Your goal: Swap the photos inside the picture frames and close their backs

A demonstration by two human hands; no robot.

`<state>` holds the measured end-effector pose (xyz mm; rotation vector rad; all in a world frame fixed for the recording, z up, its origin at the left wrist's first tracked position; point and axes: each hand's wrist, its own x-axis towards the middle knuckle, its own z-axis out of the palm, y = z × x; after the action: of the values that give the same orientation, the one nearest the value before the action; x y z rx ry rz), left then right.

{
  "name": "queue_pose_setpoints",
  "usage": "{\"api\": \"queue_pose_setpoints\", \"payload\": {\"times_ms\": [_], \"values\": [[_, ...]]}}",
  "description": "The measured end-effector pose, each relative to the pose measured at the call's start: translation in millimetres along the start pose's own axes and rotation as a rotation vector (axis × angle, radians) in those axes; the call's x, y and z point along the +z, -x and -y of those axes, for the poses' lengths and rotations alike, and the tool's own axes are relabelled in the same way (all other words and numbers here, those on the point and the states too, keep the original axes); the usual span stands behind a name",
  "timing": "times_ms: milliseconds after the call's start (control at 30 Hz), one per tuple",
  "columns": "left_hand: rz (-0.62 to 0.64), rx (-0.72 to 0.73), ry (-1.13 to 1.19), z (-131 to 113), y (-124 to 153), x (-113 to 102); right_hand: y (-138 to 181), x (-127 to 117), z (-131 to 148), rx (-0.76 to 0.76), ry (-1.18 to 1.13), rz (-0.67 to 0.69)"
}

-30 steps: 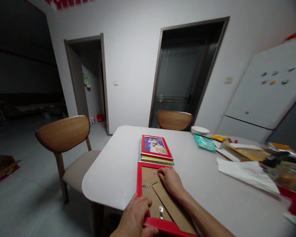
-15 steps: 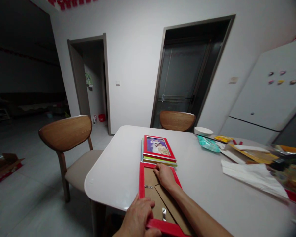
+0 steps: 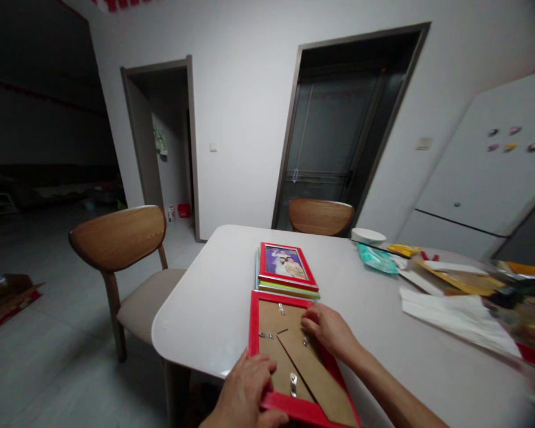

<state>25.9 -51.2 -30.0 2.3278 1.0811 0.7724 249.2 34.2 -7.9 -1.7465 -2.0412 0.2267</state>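
Observation:
A red picture frame (image 3: 254,324) lies face down at the near edge of the table, its brown backing board (image 3: 271,315) and fold-out stand (image 3: 314,362) facing up. Small metal clips (image 3: 293,384) sit along the backing's edges. My left hand (image 3: 249,386) grips the frame's near left corner, thumb at the near side and fingers over the rail. My right hand (image 3: 330,330) is at the far right part of the backing, fingers bent together just above a clip (image 3: 305,342); whatever is under the fingertips is hidden.
Beyond the frame is a stack of picture frames, topped by a red one with a photo (image 3: 288,263). On the right of the white table (image 3: 196,309) are a white bowl (image 3: 368,237), a teal packet (image 3: 377,258), white paper (image 3: 459,318) and clutter. Wooden chairs (image 3: 120,235) stand left and behind.
My right hand has moved right, from the far middle of the backing to its right edge, uncovering the far clip. My left hand stays on the near left corner.

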Motion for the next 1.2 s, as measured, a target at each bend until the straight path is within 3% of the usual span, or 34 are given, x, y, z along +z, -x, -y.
{"api": "queue_pose_setpoints", "payload": {"times_ms": [133,300,667,833,1033,1200], "values": [[-0.024,-0.021,0.021,-8.2,-0.7,-4.8,24.7,-0.5,-0.6,-0.057,0.025,0.051],[0.004,-0.047,0.013,-9.3,-0.9,-5.7,32.9,-1.1,-2.5,-0.098,-0.045,0.100],[0.002,-0.038,0.003,-10.1,0.2,-3.8,41.3,-0.5,-2.2,-0.077,-0.112,0.036],[-0.021,-0.042,-0.010,-9.8,-1.2,-1.4,40.0,0.3,-2.8,0.007,-0.064,0.021],[-0.021,-0.045,-0.029,-11.1,-1.2,0.7,46.4,-1.2,-3.2,-0.124,-0.023,0.017],[-0.033,-0.034,-0.029,-10.9,-2.5,0.2,52.2,-6.0,-3.5,-0.101,-0.041,-0.006]]}}
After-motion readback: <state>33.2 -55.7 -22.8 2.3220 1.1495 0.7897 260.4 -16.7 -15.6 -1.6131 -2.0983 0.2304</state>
